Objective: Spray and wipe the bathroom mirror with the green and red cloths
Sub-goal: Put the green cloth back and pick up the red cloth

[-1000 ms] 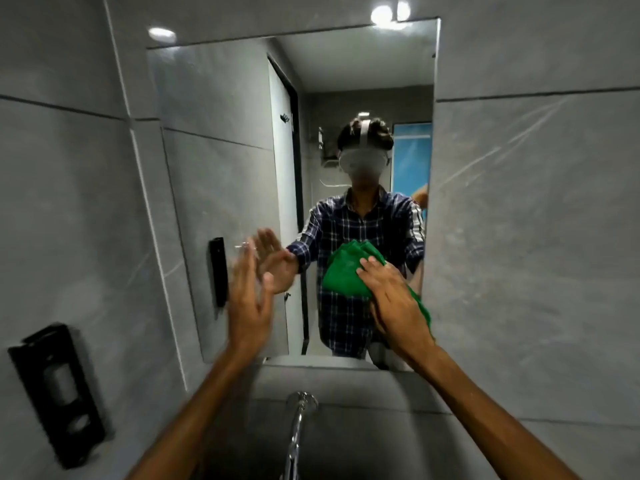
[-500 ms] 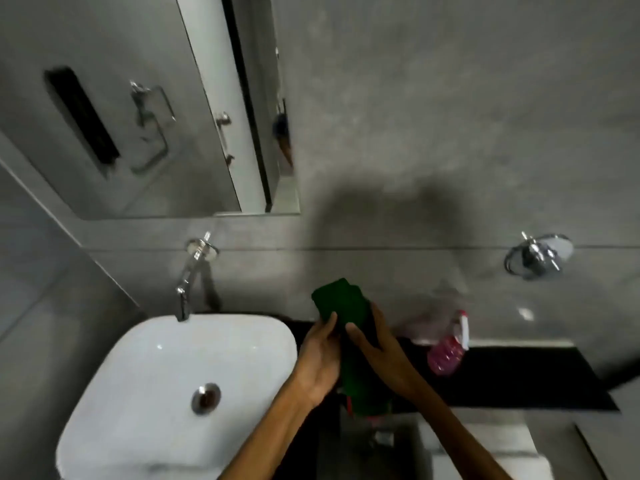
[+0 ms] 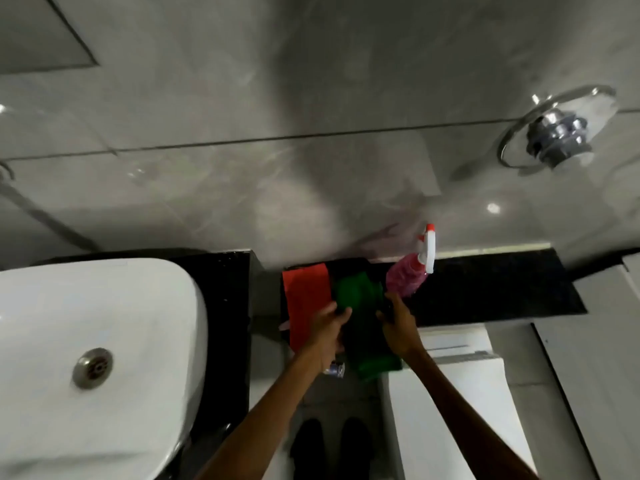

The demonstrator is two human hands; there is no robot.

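From the head view I see my left hand (image 3: 327,329) and right hand (image 3: 398,327) pinching the folded green cloth (image 3: 360,306) over the black ledge beside the flat red cloth (image 3: 306,299); a careless right-hand drag could topple the nearby pink spray bottle (image 3: 407,278).
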